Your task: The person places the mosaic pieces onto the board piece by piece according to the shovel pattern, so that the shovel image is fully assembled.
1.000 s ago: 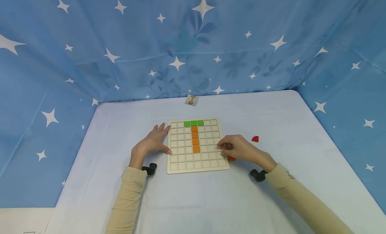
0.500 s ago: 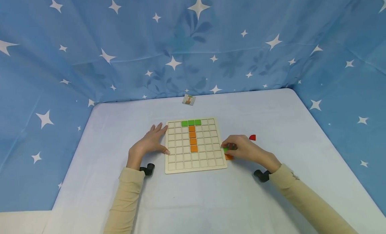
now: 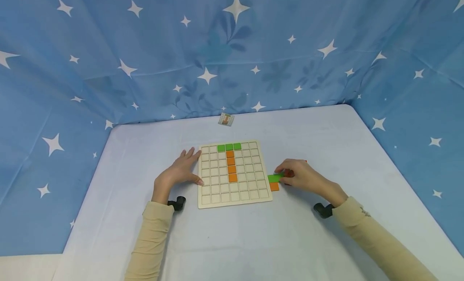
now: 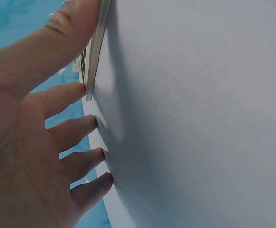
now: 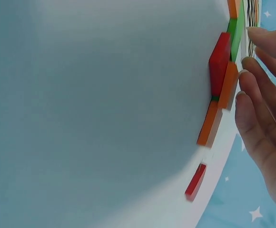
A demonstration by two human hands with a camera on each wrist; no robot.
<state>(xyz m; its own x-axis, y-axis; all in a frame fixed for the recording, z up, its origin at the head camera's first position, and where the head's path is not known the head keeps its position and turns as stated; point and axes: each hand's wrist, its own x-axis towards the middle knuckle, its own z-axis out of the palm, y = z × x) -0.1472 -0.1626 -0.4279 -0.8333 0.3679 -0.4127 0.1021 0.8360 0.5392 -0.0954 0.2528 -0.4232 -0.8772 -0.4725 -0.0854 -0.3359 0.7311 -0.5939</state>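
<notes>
A pale gridded wooden board (image 3: 215, 192) lies on the white table. A row of green square tiles (image 3: 229, 147) tops a column of orange tiles (image 3: 231, 161) on it. My left hand (image 3: 179, 168) rests at the board's left edge, fingers spread, thumb (image 4: 71, 28) touching the rim. Right of the board, my right hand (image 3: 301, 176) hovers over loose pieces with its fingers loosely bent. Nothing shows between those fingers in the right wrist view. Under and beside it are a green piece (image 3: 274, 178), an orange piece (image 3: 274, 186) and a red piece (image 5: 219, 64).
A small picture card (image 3: 226, 119) lies near the table's far edge. Another orange piece (image 5: 209, 124) and a smaller red piece (image 5: 195, 182) stand out in the right wrist view. Blue star-patterned curtain (image 3: 206, 43) surrounds the table's back and sides.
My right hand has moved right, away from the board's edge, uncovering the green and orange pieces there. The left hand stays at the board. The head view has shifted slightly.
</notes>
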